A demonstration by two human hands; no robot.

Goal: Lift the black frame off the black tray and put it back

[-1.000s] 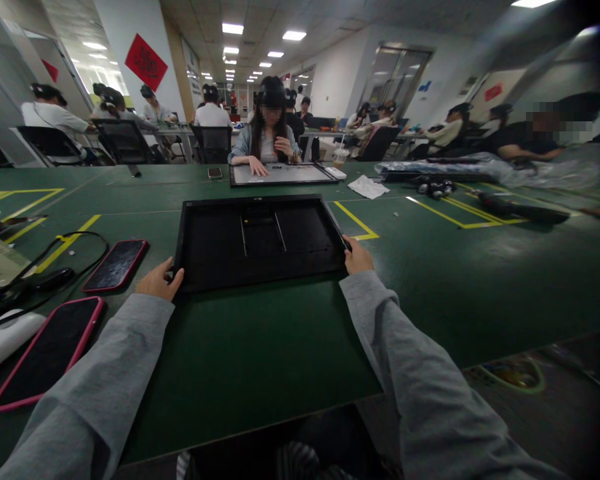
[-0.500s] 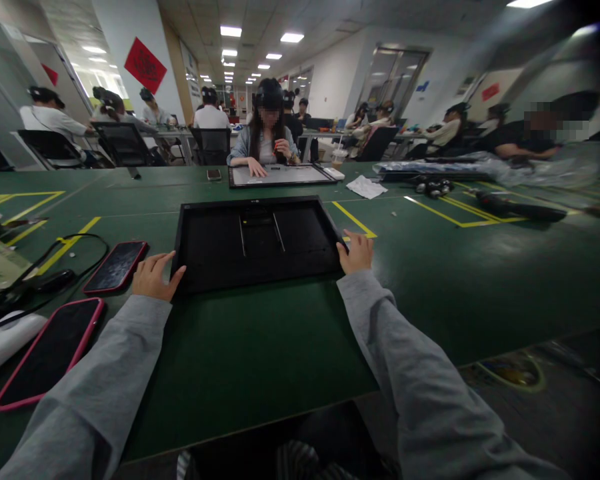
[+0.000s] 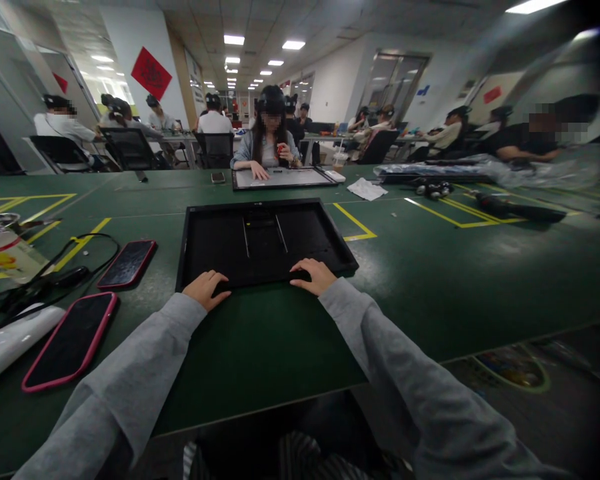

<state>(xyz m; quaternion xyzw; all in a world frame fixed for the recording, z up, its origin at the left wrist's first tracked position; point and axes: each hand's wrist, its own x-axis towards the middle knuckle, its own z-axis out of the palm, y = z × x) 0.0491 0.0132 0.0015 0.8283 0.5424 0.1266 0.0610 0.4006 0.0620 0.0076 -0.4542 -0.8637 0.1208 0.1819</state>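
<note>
A black monitor housing [image 3: 215, 243] lies on the green table in front of me, its hollow inside facing up with two thin metal strips near the middle. My left hand [image 3: 206, 289] is at the near rim's left part, fingers over the rim and thumb along its front. On the right part of that same rim, my right hand [image 3: 314, 276] has a similar grip, with the thumb pointing left. The fingertips inside the rim are partly hidden.
Two phones in pink cases, the nearer phone [image 3: 73, 340] and the farther phone [image 3: 127, 264], lie left beside black cables and a white device [image 3: 17, 343]. Opposite, a person's hand rests on a grey panel [image 3: 290, 177]. A crumpled tissue [image 3: 367, 189] and a black power tool [image 3: 517, 207] lie right.
Both hands have moved from the housing's left and right sides to its near rim, closer together. The view has shifted slightly. The housing lies in about the same place.
</note>
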